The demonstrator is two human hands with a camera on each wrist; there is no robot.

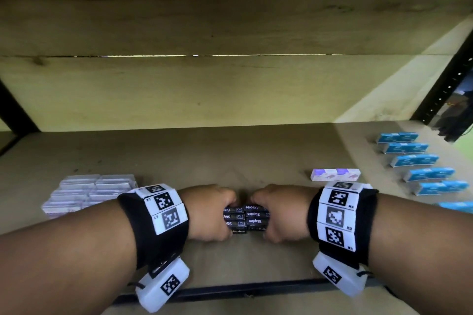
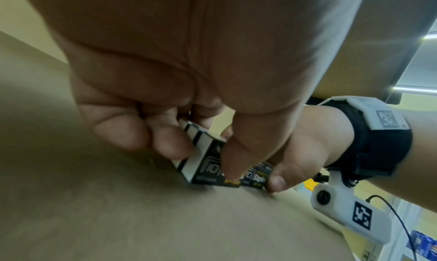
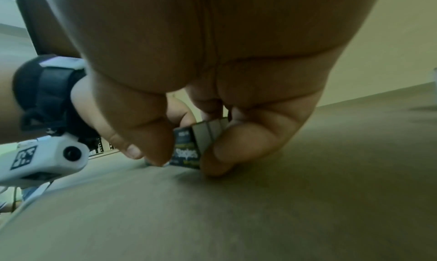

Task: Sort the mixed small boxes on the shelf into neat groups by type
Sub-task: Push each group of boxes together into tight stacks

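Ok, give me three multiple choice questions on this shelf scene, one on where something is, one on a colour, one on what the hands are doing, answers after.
1. Where do the blue boxes lie on the shelf?
A. far left
B. right side, in rows
C. between the hands

2. What colour are the Staples boxes held between the hands?
A. black
B. red
C. white

3. What are the left hand and the right hand doing?
A. both hang idle above the shelf
B. only the left touches a box
C. both grip the cluster of Staples boxes from opposite sides

Answers: 1 B, the head view shows them in rows near the right edge. 2 A, their faces are black with white lettering. 3 C, fingers and thumbs of both hands curl round the cluster.
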